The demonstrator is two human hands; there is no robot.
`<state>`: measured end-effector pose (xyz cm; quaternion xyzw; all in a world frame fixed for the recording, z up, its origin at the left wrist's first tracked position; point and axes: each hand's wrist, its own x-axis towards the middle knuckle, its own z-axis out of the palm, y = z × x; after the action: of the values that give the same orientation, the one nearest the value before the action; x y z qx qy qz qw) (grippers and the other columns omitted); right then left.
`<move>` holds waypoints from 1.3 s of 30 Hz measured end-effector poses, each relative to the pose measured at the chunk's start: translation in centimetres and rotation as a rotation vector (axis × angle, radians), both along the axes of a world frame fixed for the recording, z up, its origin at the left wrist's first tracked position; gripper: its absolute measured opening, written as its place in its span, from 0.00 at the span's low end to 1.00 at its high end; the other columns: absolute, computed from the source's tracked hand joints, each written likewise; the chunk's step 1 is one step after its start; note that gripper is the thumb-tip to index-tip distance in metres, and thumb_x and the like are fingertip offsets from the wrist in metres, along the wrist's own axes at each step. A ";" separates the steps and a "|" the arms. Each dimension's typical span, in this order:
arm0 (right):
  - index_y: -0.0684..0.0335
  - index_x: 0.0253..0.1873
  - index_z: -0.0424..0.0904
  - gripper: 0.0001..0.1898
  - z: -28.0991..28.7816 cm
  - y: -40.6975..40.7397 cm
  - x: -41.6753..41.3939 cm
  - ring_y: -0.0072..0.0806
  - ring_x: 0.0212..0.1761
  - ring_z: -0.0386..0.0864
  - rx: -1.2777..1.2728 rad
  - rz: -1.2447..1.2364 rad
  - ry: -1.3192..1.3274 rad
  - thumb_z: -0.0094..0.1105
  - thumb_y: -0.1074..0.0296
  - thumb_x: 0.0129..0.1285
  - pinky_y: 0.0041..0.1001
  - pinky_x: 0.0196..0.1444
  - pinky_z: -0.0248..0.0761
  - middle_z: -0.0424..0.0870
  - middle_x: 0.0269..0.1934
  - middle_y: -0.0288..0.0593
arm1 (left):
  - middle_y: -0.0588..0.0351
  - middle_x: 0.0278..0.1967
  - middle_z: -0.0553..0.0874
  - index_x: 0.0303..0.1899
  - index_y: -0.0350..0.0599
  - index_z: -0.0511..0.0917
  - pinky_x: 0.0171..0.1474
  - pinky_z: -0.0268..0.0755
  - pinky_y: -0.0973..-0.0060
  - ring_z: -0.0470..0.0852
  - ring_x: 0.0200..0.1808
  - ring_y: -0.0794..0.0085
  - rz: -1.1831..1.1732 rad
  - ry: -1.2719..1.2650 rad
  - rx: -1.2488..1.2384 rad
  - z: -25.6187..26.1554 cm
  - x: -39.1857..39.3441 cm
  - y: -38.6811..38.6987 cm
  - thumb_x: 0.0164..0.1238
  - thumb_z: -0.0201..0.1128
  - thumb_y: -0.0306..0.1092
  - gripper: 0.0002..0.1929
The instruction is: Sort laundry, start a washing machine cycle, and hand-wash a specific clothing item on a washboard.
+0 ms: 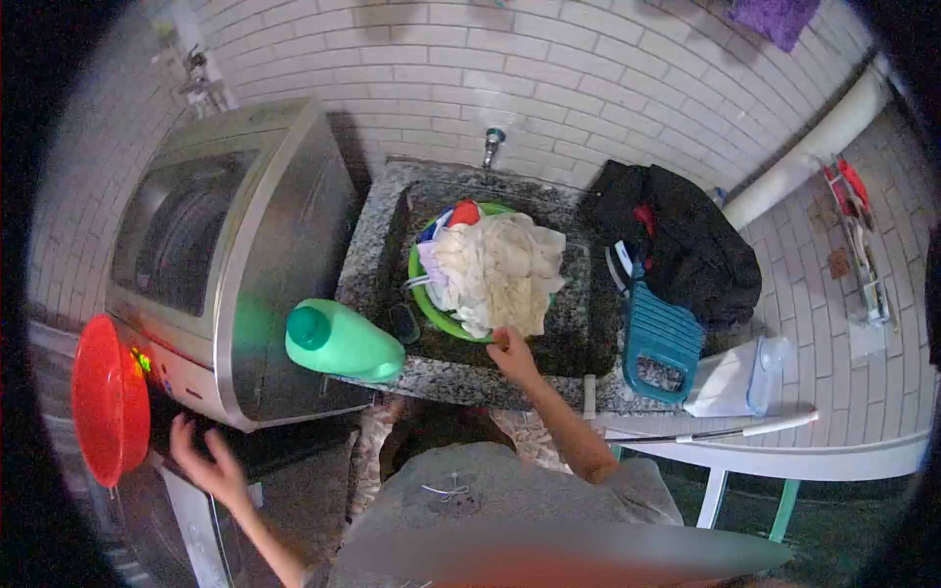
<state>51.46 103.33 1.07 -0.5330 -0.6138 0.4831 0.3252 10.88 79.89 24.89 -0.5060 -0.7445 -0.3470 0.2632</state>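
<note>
My right hand point(514, 356) grips the near rim of a green plastic basin point(434, 312) in the granite sink point(588, 331). Cream, white and lilac clothes point(496, 264) are heaped in the basin, with a red piece at its far side. Low on the left, my left hand point(209, 459) is empty, slightly blurred, its fingers apart. Nearest to it is a red plastic basin point(110, 400), tipped on its side by the front of the washing machine point(276, 272). I cannot tell what supports that basin.
A green bottle point(345, 342) with a dark cap stands at the sink's left front corner. On the right are a teal plastic washboard point(665, 338), dark clothes point(684, 235) and a white container point(728, 375). A tap point(493, 147) juts from the tiled wall.
</note>
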 end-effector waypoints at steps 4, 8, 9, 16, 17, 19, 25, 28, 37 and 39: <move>0.65 0.53 0.65 0.26 -2.2 5.7 1.3 0.34 0.44 0.72 0.240 -0.102 -0.328 0.63 0.64 0.50 0.30 0.46 0.67 0.72 0.41 0.50 | 0.45 0.52 0.72 0.50 0.35 0.68 0.58 0.58 0.68 0.69 0.54 0.59 -0.220 -0.348 -0.085 -2.0 4.6 6.5 0.58 0.55 0.24 0.17; 0.67 0.54 0.64 0.28 -0.2 11.8 0.6 0.43 0.48 0.70 0.331 -0.066 -0.393 0.62 0.61 0.50 0.35 0.51 0.64 0.70 0.46 0.55 | 0.46 0.54 0.70 0.52 0.34 0.65 0.60 0.56 0.68 0.68 0.56 0.61 -0.268 -0.465 -0.095 -3.5 4.9 9.9 0.59 0.54 0.25 0.19; 0.68 0.54 0.64 0.28 1.2 14.0 0.3 0.43 0.48 0.70 0.322 -0.095 -0.369 0.61 0.59 0.51 0.34 0.52 0.64 0.70 0.47 0.55 | 0.46 0.54 0.70 0.53 0.33 0.64 0.61 0.55 0.68 0.67 0.57 0.61 -0.287 -0.524 -0.069 -4.0 4.9 10.6 0.59 0.53 0.26 0.19; 0.72 0.53 0.64 0.35 11.4 28.8 -5.2 0.47 0.46 0.74 0.587 -0.239 -0.418 0.59 0.46 0.51 0.38 0.47 0.68 0.73 0.45 0.58 | 0.45 0.56 0.69 0.56 0.33 0.62 0.62 0.51 0.66 0.65 0.59 0.59 -0.357 -0.648 0.013 -5.7 5.8 14.7 0.62 0.52 0.33 0.22; 0.72 0.53 0.64 0.36 12.7 30.5 -5.8 0.48 0.46 0.73 0.522 -0.184 -0.557 0.58 0.44 0.51 0.39 0.47 0.68 0.73 0.46 0.59 | 0.45 0.55 0.69 0.56 0.33 0.63 0.62 0.51 0.66 0.65 0.58 0.59 -0.366 -0.632 -0.008 -5.8 6.2 15.1 0.62 0.52 0.33 0.22; 0.72 0.52 0.64 0.37 13.7 33.1 -6.8 0.49 0.47 0.73 0.459 -0.129 -0.690 0.58 0.42 0.50 0.40 0.47 0.68 0.73 0.46 0.60 | 0.44 0.55 0.69 0.55 0.33 0.63 0.61 0.53 0.66 0.66 0.58 0.59 -0.404 -0.669 0.015 -6.5 6.9 16.0 0.64 0.51 0.39 0.23; 0.69 0.49 0.65 0.31 12.9 36.8 -10.0 0.49 0.42 0.77 0.399 -0.054 -0.951 0.55 0.44 0.54 0.43 0.42 0.70 0.78 0.39 0.57 | 0.43 0.51 0.72 0.52 0.33 0.66 0.59 0.55 0.64 0.69 0.55 0.58 -0.384 -0.787 0.097 -8.2 7.7 16.7 0.65 0.45 0.50 0.27; 0.68 0.47 0.66 0.28 12.4 38.7 -9.3 0.48 0.37 0.79 0.447 -0.027 -0.983 0.53 0.46 0.56 0.42 0.39 0.72 0.80 0.35 0.55 | 0.43 0.47 0.75 0.50 0.33 0.67 0.58 0.57 0.63 0.71 0.52 0.57 -0.346 -0.782 0.096 -8.9 7.4 17.0 0.65 0.43 0.55 0.29; 0.61 0.48 0.67 0.16 11.9 40.9 -8.3 0.47 0.39 0.77 0.554 0.192 -1.166 0.52 0.63 0.57 0.41 0.39 0.72 0.78 0.36 0.53 | 0.44 0.45 0.75 0.48 0.33 0.68 0.57 0.60 0.61 0.72 0.50 0.58 -0.333 -0.797 0.144 -10.2 7.0 17.3 0.62 0.43 0.60 0.32; 0.59 0.50 0.66 0.17 11.9 41.2 -7.2 0.46 0.43 0.75 0.666 0.317 -1.066 0.53 0.67 0.56 0.40 0.41 0.71 0.76 0.41 0.52 | 0.44 0.46 0.74 0.48 0.34 0.67 0.57 0.60 0.61 0.72 0.50 0.58 -0.326 -0.815 0.133 -10.3 7.0 17.2 0.62 0.43 0.60 0.32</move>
<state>44.26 144.55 12.99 -0.4732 -0.8793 -0.0218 0.0486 17.85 97.09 14.58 -0.4206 -0.6741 -0.6022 -0.0778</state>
